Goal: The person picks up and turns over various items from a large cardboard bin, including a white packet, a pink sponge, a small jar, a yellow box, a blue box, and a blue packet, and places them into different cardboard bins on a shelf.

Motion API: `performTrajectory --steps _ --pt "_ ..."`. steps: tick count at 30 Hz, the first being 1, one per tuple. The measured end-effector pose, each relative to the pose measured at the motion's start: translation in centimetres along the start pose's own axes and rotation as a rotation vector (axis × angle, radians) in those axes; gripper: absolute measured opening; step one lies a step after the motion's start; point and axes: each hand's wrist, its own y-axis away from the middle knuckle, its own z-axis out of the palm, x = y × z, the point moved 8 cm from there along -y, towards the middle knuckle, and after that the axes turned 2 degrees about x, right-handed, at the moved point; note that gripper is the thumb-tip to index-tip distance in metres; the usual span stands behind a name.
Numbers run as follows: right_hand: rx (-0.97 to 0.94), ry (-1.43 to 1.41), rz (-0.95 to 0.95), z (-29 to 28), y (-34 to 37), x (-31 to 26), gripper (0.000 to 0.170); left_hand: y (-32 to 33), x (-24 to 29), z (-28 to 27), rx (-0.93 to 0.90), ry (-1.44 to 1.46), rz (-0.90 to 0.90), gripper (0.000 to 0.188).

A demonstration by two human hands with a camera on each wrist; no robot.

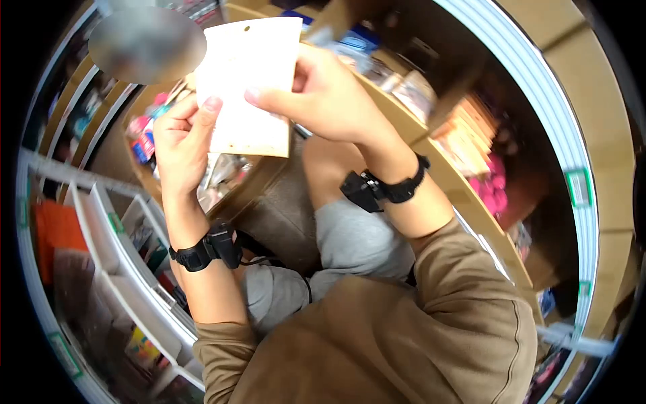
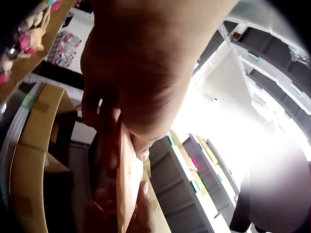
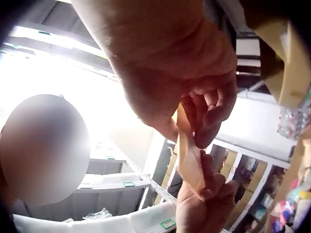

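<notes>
A flat, cream-white rectangular packet (image 1: 252,131) with a small hole near its top edge is held up in the head view. My left hand (image 1: 183,145) pinches its left side, thumb on the near face and fingers behind. On the opposite side my right hand (image 1: 330,94) grips the right edge, its thumb lying across the face. Seen nearly edge-on in the left wrist view, the packet (image 2: 129,179) is thin, with thumbs on one face and fingers on the other. In the right wrist view the packet (image 3: 190,165) bows slightly between both hands.
Beyond the packet stands an open cardboard box (image 1: 252,192) of small colourful goods. White plastic bins (image 1: 124,303) line the left. Along the right runs a cardboard-fronted shelf (image 1: 481,232) holding pink and orange items. Grey-shorted legs (image 1: 360,236) are bent below the hands.
</notes>
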Motion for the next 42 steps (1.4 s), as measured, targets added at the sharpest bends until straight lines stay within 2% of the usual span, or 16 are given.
performTrajectory --steps 2,3,5,8,10,13,16,19,23,24,26,27,31,35,39,42 --pt "0.132 -0.009 -0.055 -3.8 4.6 -2.6 0.034 0.4 -0.1 5.3 -0.164 -0.04 -0.018 0.022" --pt "0.161 0.204 -0.008 -5.9 7.1 -2.8 0.036 0.7 -0.9 7.9 -0.247 -0.047 -0.01 0.019" --pt "0.294 0.322 0.039 -9.5 11.9 -4.0 0.04 1.6 -1.2 13.7 -0.401 -0.126 -0.026 0.019" --pt "0.477 0.583 0.229 -14.8 19.4 -5.2 0.035 3.8 -1.3 21.2 -0.678 -0.433 0.132 0.021" --pt "0.663 0.512 0.249 -17.5 23.5 -5.6 0.032 5.6 -1.8 24.8 -0.782 -0.472 0.192 0.027" --pt "0.76 0.717 0.338 -20.4 27.1 -6.0 0.03 7.6 -2.2 29.1 -0.869 -0.465 0.399 0.039" --pt "0.899 0.833 0.352 -22.1 28.7 -5.1 0.03 8.6 -1.9 31.4 -0.761 -0.591 0.52 0.046" --pt "0.977 1.023 0.188 -22.5 28.2 -5.0 0.015 9.4 -2.7 32.8 -0.772 -0.721 0.45 0.052" --pt "1.051 1.057 -0.063 -22.9 27.3 -4.3 0.016 9.2 -2.8 32.5 -0.769 -0.807 0.332 0.055" --pt "1.048 1.047 -0.062 -22.8 27.2 -4.1 0.016 9.2 -3.0 32.6 -0.767 -0.816 0.326 0.055" --pt "0.924 1.144 -0.14 -21.8 26.1 -4.1 0.017 8.7 -2.1 31.9 -0.533 -0.881 0.47 0.055" --pt "0.843 1.199 -0.176 -20.9 25.7 -4.6 0.017 8.5 -1.9 31.7 -0.498 -0.855 0.484 0.053" --pt "0.836 0.894 0.004 -21.6 26.2 -2.7 0.013 8.5 -1.9 31.8 -0.482 -0.881 0.504 0.049" --pt "0.792 0.677 -0.012 -22.1 26.4 -0.6 0.016 8.2 -1.9 32.5 -0.53 -0.95 0.407 0.043" --pt "0.738 0.825 0.017 -21.6 25.7 0.4 0.018 7.6 -0.8 32.6 -0.425 -0.91 0.386 0.037" --pt "0.708 0.901 0.078 -21.6 25.2 0.7 0.018 7.7 -0.5 33.2 -0.46 -0.868 0.471 0.036"
